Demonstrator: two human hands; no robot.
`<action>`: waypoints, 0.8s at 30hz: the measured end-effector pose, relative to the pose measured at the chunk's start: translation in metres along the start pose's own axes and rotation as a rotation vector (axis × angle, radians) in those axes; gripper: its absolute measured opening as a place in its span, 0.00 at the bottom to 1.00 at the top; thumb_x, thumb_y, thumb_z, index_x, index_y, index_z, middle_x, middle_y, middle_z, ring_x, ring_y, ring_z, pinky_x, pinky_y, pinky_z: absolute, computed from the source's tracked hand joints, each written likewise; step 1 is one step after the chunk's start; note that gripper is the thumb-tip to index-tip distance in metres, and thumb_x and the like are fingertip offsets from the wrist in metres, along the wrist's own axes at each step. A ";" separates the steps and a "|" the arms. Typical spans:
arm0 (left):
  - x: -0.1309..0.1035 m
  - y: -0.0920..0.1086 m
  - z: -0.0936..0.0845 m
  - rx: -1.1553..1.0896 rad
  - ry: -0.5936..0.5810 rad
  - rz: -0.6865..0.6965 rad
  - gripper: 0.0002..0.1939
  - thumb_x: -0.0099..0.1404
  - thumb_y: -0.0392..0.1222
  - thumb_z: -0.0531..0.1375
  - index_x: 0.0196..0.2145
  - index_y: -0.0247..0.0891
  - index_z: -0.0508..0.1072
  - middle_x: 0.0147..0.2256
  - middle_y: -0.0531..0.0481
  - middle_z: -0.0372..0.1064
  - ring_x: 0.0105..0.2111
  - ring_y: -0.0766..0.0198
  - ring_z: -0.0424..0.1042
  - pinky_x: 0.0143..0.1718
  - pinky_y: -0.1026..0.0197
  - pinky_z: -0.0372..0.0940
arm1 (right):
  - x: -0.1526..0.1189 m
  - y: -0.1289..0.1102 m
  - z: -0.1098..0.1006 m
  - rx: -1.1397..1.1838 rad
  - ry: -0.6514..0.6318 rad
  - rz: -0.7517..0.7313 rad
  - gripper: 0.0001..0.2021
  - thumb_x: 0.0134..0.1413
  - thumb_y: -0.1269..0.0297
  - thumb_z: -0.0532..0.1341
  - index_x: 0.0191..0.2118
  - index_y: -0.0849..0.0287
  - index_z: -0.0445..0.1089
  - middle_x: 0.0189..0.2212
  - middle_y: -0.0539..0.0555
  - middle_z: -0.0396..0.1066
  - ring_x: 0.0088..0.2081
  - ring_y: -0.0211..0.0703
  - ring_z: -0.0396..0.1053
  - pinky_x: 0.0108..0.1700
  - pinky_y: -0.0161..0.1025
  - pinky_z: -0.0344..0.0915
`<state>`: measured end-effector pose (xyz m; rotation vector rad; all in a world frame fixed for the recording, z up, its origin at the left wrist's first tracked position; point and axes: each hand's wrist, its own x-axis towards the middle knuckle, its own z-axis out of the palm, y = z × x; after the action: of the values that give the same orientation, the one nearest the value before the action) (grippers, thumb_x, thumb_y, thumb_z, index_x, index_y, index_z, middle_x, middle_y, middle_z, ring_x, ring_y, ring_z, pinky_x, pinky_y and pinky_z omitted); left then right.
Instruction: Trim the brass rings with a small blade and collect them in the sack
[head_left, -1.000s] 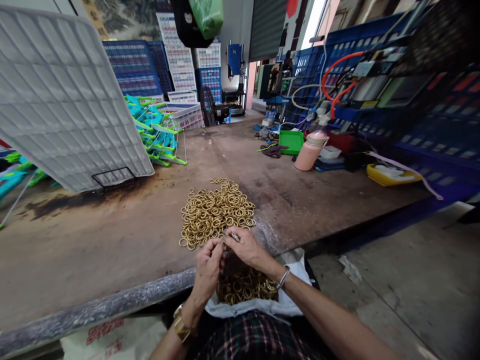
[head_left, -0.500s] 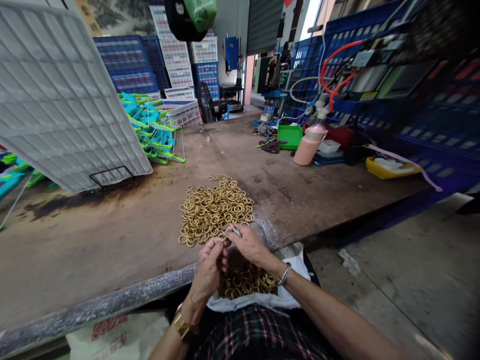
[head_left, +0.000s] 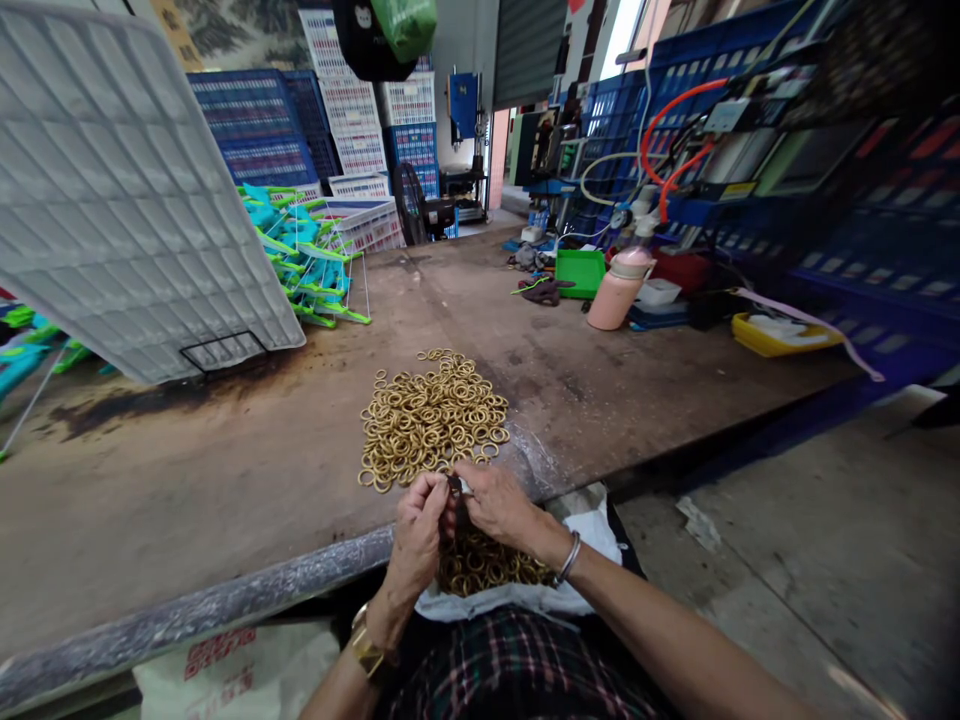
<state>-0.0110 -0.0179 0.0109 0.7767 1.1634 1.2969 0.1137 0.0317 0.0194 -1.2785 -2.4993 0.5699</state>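
My left hand (head_left: 420,525) is closed in a pinch at the table's front edge, on something too small to make out. Fingertips nearly meeting it, my right hand (head_left: 499,505) is closed round a small tool or blade, only partly visible and unclear. Just beyond both hands lies a pile of brass-coloured rings (head_left: 431,415) on the brown table (head_left: 300,490). Below the hands, a white sack (head_left: 596,525) stands open in my lap area, with more rings (head_left: 487,570) inside, partly covered by my right hand and wrist.
A grey-white ribbed panel (head_left: 142,200) leans at the left, beside green and turquoise plastic pieces (head_left: 307,260). Towards the back right stand a pink bottle (head_left: 616,295), a green tray (head_left: 580,274) and a yellow tray (head_left: 784,338). Crates are stacked behind.
My right hand has turned and lowered slightly, and the pale tip that showed above its fingers is now down between the hands. My left hand has barely moved.
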 end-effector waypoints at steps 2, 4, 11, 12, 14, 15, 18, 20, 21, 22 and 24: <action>0.000 0.000 0.000 0.021 -0.003 0.014 0.16 0.54 0.53 0.60 0.25 0.37 0.64 0.19 0.58 0.59 0.16 0.74 0.56 0.18 0.70 0.52 | 0.000 -0.002 -0.002 -0.033 -0.042 0.015 0.10 0.47 0.75 0.51 0.36 0.60 0.65 0.29 0.54 0.71 0.29 0.38 0.64 0.29 0.33 0.48; -0.001 0.001 -0.001 0.024 -0.004 0.020 0.16 0.54 0.53 0.61 0.24 0.37 0.64 0.18 0.57 0.59 0.16 0.74 0.56 0.17 0.70 0.52 | 0.002 -0.005 -0.004 -0.067 -0.071 0.048 0.11 0.47 0.75 0.51 0.38 0.60 0.64 0.28 0.55 0.71 0.28 0.39 0.65 0.28 0.34 0.48; -0.020 0.011 0.000 -0.211 -0.091 -0.077 0.13 0.53 0.48 0.63 0.26 0.37 0.65 0.19 0.57 0.59 0.16 0.74 0.57 0.16 0.70 0.53 | 0.008 0.013 -0.008 -0.174 -0.018 0.229 0.14 0.46 0.76 0.51 0.40 0.62 0.65 0.29 0.56 0.72 0.30 0.41 0.67 0.29 0.34 0.50; -0.022 0.012 -0.002 -0.263 -0.092 -0.108 0.13 0.53 0.48 0.63 0.26 0.37 0.65 0.19 0.57 0.60 0.16 0.73 0.57 0.15 0.70 0.53 | 0.007 0.018 -0.008 -0.173 0.002 0.239 0.14 0.47 0.76 0.51 0.41 0.61 0.65 0.30 0.56 0.72 0.31 0.41 0.67 0.31 0.34 0.51; -0.022 0.013 -0.008 -0.365 -0.051 -0.166 0.13 0.51 0.46 0.64 0.26 0.36 0.65 0.21 0.56 0.62 0.17 0.73 0.58 0.15 0.70 0.52 | 0.003 0.025 -0.005 -0.130 0.033 0.205 0.14 0.48 0.75 0.51 0.42 0.60 0.64 0.31 0.55 0.71 0.33 0.41 0.67 0.33 0.33 0.53; -0.021 0.012 -0.011 -0.408 -0.017 -0.189 0.14 0.51 0.46 0.65 0.25 0.36 0.64 0.23 0.54 0.64 0.18 0.73 0.59 0.15 0.71 0.52 | 0.000 0.026 -0.003 -0.093 0.044 0.170 0.13 0.49 0.75 0.52 0.42 0.59 0.64 0.33 0.54 0.71 0.35 0.41 0.67 0.35 0.33 0.54; -0.015 0.006 -0.021 -0.499 0.082 -0.255 0.14 0.49 0.44 0.65 0.23 0.35 0.64 0.25 0.51 0.68 0.19 0.74 0.61 0.16 0.72 0.52 | -0.005 0.021 0.007 -0.009 0.060 0.091 0.11 0.51 0.72 0.53 0.42 0.58 0.63 0.36 0.53 0.70 0.37 0.39 0.67 0.37 0.33 0.55; -0.012 0.002 -0.026 -0.535 0.123 -0.287 0.13 0.48 0.42 0.65 0.23 0.34 0.64 0.25 0.51 0.68 0.19 0.73 0.62 0.17 0.72 0.54 | -0.005 0.014 0.014 -0.012 0.051 0.099 0.12 0.53 0.70 0.54 0.44 0.57 0.62 0.39 0.53 0.69 0.38 0.40 0.67 0.38 0.34 0.56; -0.012 0.001 -0.027 -0.548 0.129 -0.296 0.12 0.48 0.41 0.65 0.24 0.35 0.65 0.24 0.51 0.68 0.20 0.73 0.62 0.17 0.71 0.54 | -0.004 0.010 0.017 -0.027 0.037 0.114 0.13 0.53 0.69 0.54 0.46 0.57 0.61 0.40 0.54 0.69 0.38 0.40 0.67 0.38 0.34 0.56; -0.012 0.000 -0.028 -0.559 0.127 -0.299 0.10 0.48 0.41 0.65 0.25 0.35 0.67 0.24 0.51 0.68 0.20 0.73 0.62 0.18 0.71 0.55 | -0.002 0.007 0.019 -0.047 0.018 0.130 0.14 0.53 0.68 0.54 0.47 0.56 0.60 0.41 0.54 0.69 0.39 0.41 0.67 0.38 0.34 0.56; -0.011 0.000 -0.030 -0.573 0.103 -0.299 0.10 0.49 0.40 0.64 0.30 0.36 0.70 0.23 0.52 0.68 0.20 0.72 0.63 0.18 0.71 0.55 | 0.001 0.003 0.022 -0.088 -0.016 0.157 0.16 0.53 0.68 0.54 0.49 0.55 0.59 0.42 0.54 0.68 0.41 0.42 0.66 0.38 0.35 0.57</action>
<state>-0.0382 -0.0341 0.0048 0.1123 0.8766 1.3308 0.1061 0.0295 -0.0016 -1.5190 -2.4768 0.5121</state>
